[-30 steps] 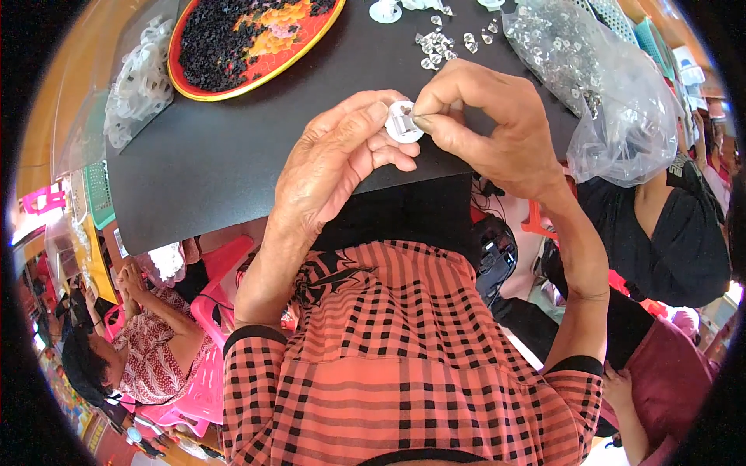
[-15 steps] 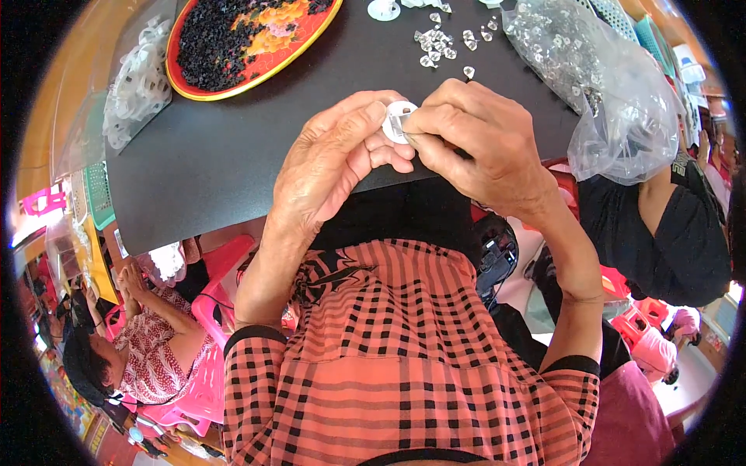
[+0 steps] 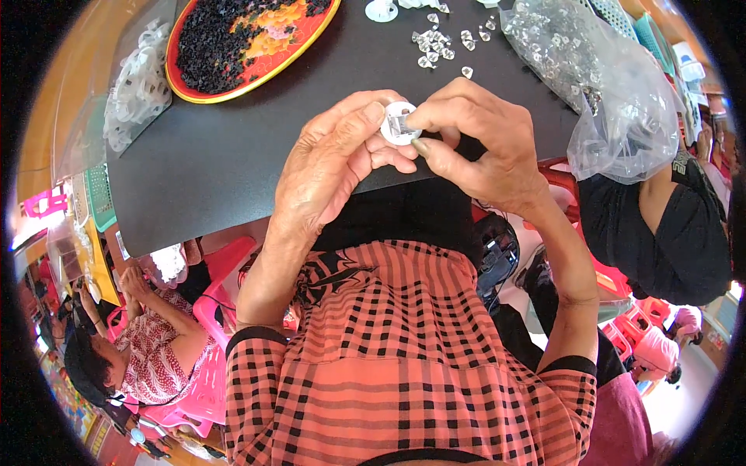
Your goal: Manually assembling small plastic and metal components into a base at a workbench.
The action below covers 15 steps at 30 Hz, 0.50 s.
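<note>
Between the fingertips of both hands sits a small white disc [image 3: 400,123], held just above the near edge of the black table [image 3: 225,163]. Left hand [image 3: 330,167] has its thumb and forefinger closed on the disc's left rim, the other fingers curled beneath. Right hand [image 3: 482,144] pinches the disc's right side, its forefinger and thumb pressed together on a small clear piece at the disc's face. Beyond the fingers lie scattered clear pieces [image 3: 439,39] on the table. Past the right knuckles slumps a clear plastic bag [image 3: 606,93] of similar pieces. Far off beyond the left fingers rests a red oval tray [image 3: 241,78] heaped with small black bits.
</note>
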Motion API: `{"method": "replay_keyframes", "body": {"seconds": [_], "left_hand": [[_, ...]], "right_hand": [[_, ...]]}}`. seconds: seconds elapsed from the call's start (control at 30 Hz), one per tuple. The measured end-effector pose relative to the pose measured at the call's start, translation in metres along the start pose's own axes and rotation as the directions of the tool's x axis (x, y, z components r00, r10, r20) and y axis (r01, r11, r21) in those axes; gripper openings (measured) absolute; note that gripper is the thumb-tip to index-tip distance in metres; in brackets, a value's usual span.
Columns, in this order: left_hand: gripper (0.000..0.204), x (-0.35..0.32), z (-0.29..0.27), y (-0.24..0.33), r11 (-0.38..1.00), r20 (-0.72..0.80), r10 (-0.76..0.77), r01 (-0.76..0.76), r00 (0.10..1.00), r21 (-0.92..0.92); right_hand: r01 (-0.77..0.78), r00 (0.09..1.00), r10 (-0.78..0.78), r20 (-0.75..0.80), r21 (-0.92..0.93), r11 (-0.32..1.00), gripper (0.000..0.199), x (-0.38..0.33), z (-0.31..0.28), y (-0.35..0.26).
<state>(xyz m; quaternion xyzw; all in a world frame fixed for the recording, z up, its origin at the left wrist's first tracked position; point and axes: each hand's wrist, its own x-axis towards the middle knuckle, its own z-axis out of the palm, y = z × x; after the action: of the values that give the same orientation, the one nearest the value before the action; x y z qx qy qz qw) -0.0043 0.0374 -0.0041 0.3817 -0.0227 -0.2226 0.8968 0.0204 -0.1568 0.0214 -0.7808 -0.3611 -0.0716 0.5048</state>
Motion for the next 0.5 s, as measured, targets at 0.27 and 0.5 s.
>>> {"method": "replay_keyframes", "body": {"seconds": [0.27, 0.5], "left_hand": [[0.029, -0.002, 0.006, -0.003, 0.997, -0.071, 0.074, -0.072, 0.995, 0.028], [0.029, -0.002, -0.004, -0.005, 0.997, -0.012, 0.073, -0.073, 0.997, -0.006]], "right_hand": [[0.024, 1.000, -0.022, 0.014, -0.167, 0.986, 0.025, -0.001, 0.005, -0.001], [0.031, 0.997, -0.041, -0.061, -0.156, 0.987, 0.022, 0.000, 0.008, -0.003]]}}
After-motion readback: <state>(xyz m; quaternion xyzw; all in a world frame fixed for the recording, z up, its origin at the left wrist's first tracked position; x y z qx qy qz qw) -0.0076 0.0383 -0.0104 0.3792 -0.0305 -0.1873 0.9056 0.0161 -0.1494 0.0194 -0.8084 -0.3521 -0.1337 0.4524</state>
